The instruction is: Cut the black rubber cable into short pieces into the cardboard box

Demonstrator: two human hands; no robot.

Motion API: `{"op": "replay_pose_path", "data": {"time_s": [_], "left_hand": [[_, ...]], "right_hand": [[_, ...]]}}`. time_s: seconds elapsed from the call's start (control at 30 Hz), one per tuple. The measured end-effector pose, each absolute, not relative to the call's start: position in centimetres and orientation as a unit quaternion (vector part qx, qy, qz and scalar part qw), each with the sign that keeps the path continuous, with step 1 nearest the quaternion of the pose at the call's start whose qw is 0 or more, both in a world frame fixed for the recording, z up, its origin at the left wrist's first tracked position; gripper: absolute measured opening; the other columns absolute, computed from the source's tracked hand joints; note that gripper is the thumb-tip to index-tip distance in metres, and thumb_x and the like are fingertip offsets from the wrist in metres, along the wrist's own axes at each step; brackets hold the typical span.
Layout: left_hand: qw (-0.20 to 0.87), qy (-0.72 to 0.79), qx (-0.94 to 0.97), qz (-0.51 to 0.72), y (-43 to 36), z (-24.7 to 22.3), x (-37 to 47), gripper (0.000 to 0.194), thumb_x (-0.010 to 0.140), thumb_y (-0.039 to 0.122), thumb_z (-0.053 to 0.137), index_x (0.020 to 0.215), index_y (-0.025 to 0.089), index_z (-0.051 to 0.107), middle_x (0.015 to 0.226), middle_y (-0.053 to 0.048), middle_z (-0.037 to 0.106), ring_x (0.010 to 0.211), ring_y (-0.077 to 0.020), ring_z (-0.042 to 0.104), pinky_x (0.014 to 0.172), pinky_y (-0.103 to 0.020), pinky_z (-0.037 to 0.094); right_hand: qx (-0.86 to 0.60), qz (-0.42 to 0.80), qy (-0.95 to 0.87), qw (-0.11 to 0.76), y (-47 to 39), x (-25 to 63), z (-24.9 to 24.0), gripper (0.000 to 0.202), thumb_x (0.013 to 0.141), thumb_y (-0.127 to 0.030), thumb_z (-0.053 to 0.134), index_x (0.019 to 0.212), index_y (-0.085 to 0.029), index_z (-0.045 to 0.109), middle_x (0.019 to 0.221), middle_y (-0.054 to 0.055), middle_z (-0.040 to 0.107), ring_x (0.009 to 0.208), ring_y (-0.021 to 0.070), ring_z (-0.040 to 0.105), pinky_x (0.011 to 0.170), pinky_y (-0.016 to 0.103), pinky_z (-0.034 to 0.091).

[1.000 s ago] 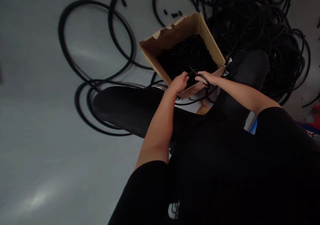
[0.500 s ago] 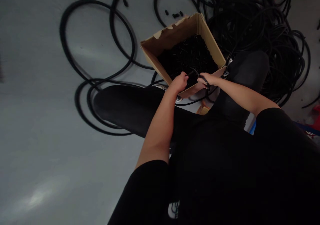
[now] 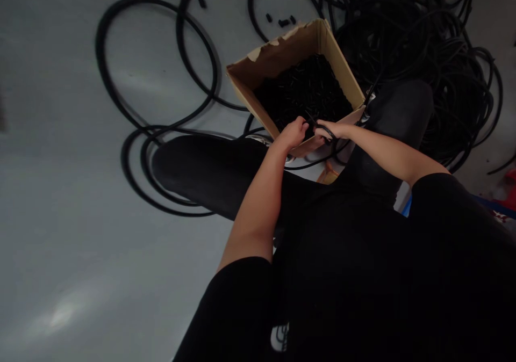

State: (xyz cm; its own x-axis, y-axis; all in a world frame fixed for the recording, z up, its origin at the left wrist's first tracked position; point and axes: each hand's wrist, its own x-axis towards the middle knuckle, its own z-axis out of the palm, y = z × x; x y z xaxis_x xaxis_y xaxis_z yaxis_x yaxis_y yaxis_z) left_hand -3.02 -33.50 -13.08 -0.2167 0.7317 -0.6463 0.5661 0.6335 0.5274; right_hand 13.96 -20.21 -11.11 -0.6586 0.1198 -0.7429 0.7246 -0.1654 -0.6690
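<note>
A cardboard box with a torn rim stands between my legs, and many short black pieces lie inside it. Over its near edge my left hand is closed on a thin black strip, seen only in part. Just to the right, my right hand is wrapped round the handles of black scissors, whose blades point over the box. The two hands are close together. Where the blades meet the strip is too dark to make out.
Loops of black hose lie on the grey floor at the left. A large tangled heap of black hose fills the upper right. Several short black pieces lie beyond the box. A red object shows at the right edge.
My left hand has moved slightly right and my right hand slightly left, so they are closer together. The scissors have shifted left with my right hand.
</note>
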Motion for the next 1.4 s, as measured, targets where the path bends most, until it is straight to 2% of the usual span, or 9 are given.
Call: {"op": "replay_pose_path", "data": {"time_s": [0.13,0.3,0.53,0.73,0.83,0.93,1.07,1.2,1.4], "left_hand": [[0.463,0.770,0.420,0.127,-33.7,-13.3,-3.0,0.035,0.125,0.028,0.054,0.145,0.017,0.081,0.136,-0.026,0.091,0.141,-0.0449,0.086,0.128,-0.054,0.063],[0.461,0.766,0.419,0.160,-33.7,-13.4,-3.3,0.035,0.123,0.028,0.056,0.142,0.020,0.083,0.126,-0.021,0.091,0.137,-0.0441,0.086,0.127,-0.056,0.064],[0.456,0.772,0.414,0.157,-33.6,-13.7,-3.5,0.039,0.123,0.029,0.055,0.149,0.023,0.084,0.125,-0.020,0.092,0.137,-0.0443,0.086,0.127,-0.056,0.064],[0.452,0.786,0.412,0.094,-33.6,-13.8,-3.3,0.045,0.127,0.031,0.049,0.152,0.017,0.083,0.144,-0.031,0.091,0.146,-0.0497,0.085,0.128,-0.059,0.062],[0.455,0.787,0.406,0.095,-33.6,-14.0,-3.4,0.046,0.128,0.033,0.048,0.156,0.017,0.082,0.148,-0.032,0.090,0.148,-0.0493,0.084,0.130,-0.059,0.062],[0.459,0.784,0.404,0.102,-33.6,-14.2,-3.5,0.048,0.128,0.031,0.048,0.161,0.016,0.079,0.154,-0.031,0.089,0.151,-0.0462,0.084,0.132,-0.057,0.062],[0.459,0.777,0.412,0.124,-33.5,-14.6,-3.6,0.050,0.124,0.028,0.054,0.164,0.010,0.078,0.162,-0.030,0.086,0.155,-0.0437,0.081,0.136,-0.056,0.062],[0.452,0.770,0.426,0.144,-33.5,-14.9,-3.9,0.047,0.117,0.026,0.062,0.155,0.011,0.084,0.158,-0.027,0.089,0.152,-0.0428,0.081,0.137,-0.053,0.061],[0.450,0.781,0.398,0.172,-33.6,-14.3,-3.9,0.039,0.113,0.027,0.071,0.147,0.015,0.085,0.148,-0.022,0.090,0.144,-0.0397,0.082,0.134,-0.052,0.062]], "right_hand": [[0.368,-0.646,0.631,0.221,-20.2,13.6,-11.0,0.035,0.107,0.001,0.072,0.085,-0.024,0.059,0.062,-0.005,0.061,0.056,0.0136,0.055,0.052,0.018,0.041],[0.359,-0.647,0.637,0.217,-20.6,13.5,-10.3,0.039,0.114,-0.014,0.080,0.085,-0.026,0.056,0.059,-0.005,0.061,0.052,0.0159,0.061,0.049,0.018,0.044],[0.354,-0.576,0.703,0.221,-20.7,13.5,-9.9,0.034,0.123,-0.013,0.065,0.092,-0.025,0.060,0.056,-0.005,0.060,0.051,0.0153,0.060,0.049,0.017,0.044],[0.356,-0.495,0.751,0.255,-20.5,13.1,-8.4,0.033,0.124,-0.018,0.068,0.091,-0.021,0.068,0.060,-0.002,0.062,0.061,0.0179,0.066,0.069,0.023,0.058],[0.362,-0.474,0.760,0.259,-20.4,13.1,-8.1,0.029,0.123,-0.022,0.071,0.094,-0.019,0.073,0.064,-0.001,0.066,0.069,0.0200,0.072,0.080,0.026,0.063],[0.375,-0.509,0.734,0.249,-20.4,13.4,-8.6,0.024,0.119,-0.020,0.073,0.095,-0.021,0.070,0.065,-0.001,0.068,0.069,0.0203,0.073,0.073,0.023,0.060],[0.382,-0.578,0.680,0.240,-20.5,13.7,-9.6,0.032,0.115,-0.006,0.068,0.092,-0.026,0.058,0.064,-0.004,0.063,0.066,0.0185,0.066,0.060,0.020,0.050],[0.374,-0.611,0.662,0.222,-20.6,13.9,-9.8,0.036,0.109,0.006,0.068,0.096,-0.026,0.058,0.069,-0.007,0.060,0.069,0.0165,0.062,0.063,0.020,0.047],[0.351,-0.588,0.704,0.189,-20.4,13.5,-10.2,0.032,0.107,0.004,0.067,0.097,-0.025,0.059,0.073,-0.008,0.057,0.074,0.0155,0.057,0.068,0.022,0.044]]}}
